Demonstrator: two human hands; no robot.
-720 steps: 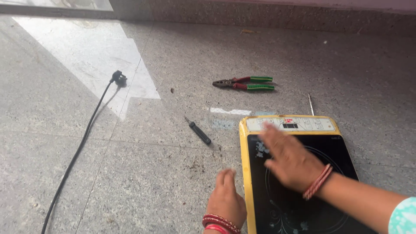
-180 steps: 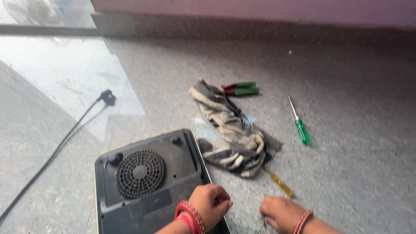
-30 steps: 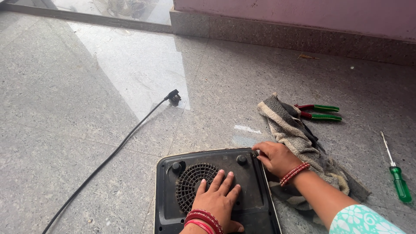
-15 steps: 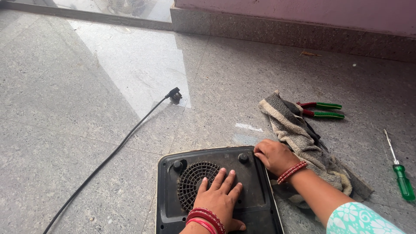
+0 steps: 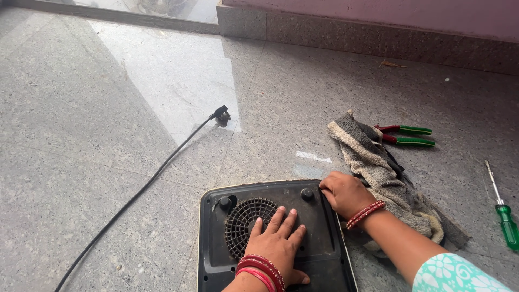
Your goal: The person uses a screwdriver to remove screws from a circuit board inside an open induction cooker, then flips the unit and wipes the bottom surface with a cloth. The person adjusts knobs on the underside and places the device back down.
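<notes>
Our left hand (image 5: 277,242) lies flat and open on the upturned cooker (image 5: 273,238), fingers over its fan grille (image 5: 250,225). Our right hand (image 5: 346,193) curls at the cooker's far right corner; what it pinches we cannot tell. The cooker lies on the floor (image 5: 108,135), long axis running away from us.

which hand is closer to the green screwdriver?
Right. The right hand grips the upturned cooktop's far right corner, on the side where the green screwdriver lies; the left hand rests flat by the fan grille, farther away.
</notes>
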